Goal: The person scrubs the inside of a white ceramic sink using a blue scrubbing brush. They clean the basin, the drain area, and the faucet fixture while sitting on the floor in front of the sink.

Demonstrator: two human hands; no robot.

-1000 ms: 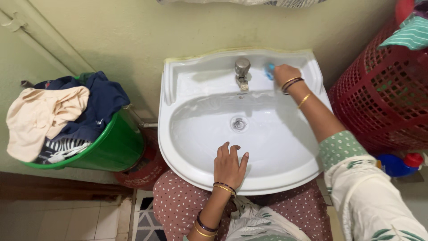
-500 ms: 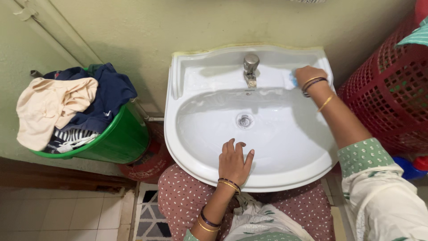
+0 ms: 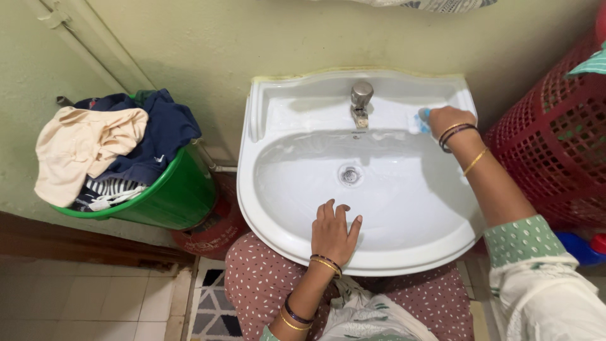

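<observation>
A white wall-mounted sink with a metal tap and a round drain fills the middle of the view. My right hand is closed on a small blue scrubber and presses it on the sink's back ledge, right of the tap. My left hand lies flat with fingers spread on the sink's front rim, holding nothing. Both wrists wear bangles.
A green bucket heaped with clothes stands left of the sink. A red mesh basket stands at the right, with a blue bottle below it. A red object sits under the sink. Tiled floor lies at the lower left.
My right hand has slid the blue scrubber along the back ledge from beside the tap toward the right corner. My left hand has stayed on the front rim.
</observation>
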